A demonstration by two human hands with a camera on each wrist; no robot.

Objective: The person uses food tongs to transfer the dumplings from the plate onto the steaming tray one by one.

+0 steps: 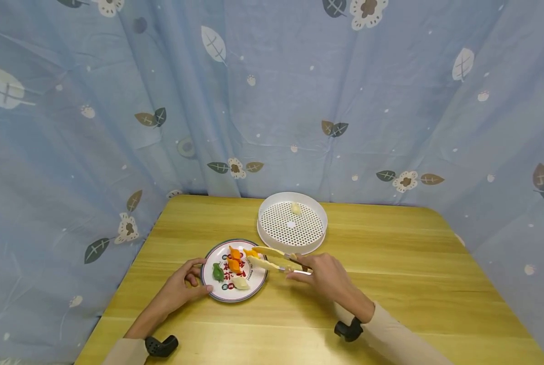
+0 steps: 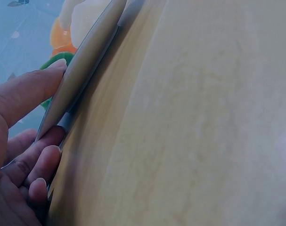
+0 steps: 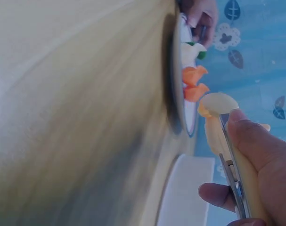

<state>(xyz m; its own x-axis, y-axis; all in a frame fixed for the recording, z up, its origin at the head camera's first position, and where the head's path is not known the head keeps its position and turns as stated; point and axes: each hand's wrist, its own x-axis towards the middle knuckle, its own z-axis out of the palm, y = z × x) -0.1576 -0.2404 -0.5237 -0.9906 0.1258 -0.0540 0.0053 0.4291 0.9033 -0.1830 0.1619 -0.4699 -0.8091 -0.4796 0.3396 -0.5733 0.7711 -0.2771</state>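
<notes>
A patterned plate [image 1: 226, 294] lies on the wooden table [image 1: 390, 284] with orange, green and white dumplings on it. My left hand [image 1: 185, 284] grips the plate's left rim [image 2: 81, 66], thumb on top and fingers underneath. My right hand [image 1: 319, 271] holds cream tongs [image 1: 272, 258], whose tips pinch an orange dumpling [image 1: 251, 252] over the plate's right edge. In the right wrist view the tongs [image 3: 218, 122] sit above the plate [image 3: 178, 94], with orange dumplings [image 3: 194, 82] beside them.
A round white perforated steamer tray [image 1: 276, 243] stands just behind the plate, with one pale dumpling [image 1: 296, 208] near its far rim. A blue floral curtain [image 1: 272, 101] encloses the table on three sides.
</notes>
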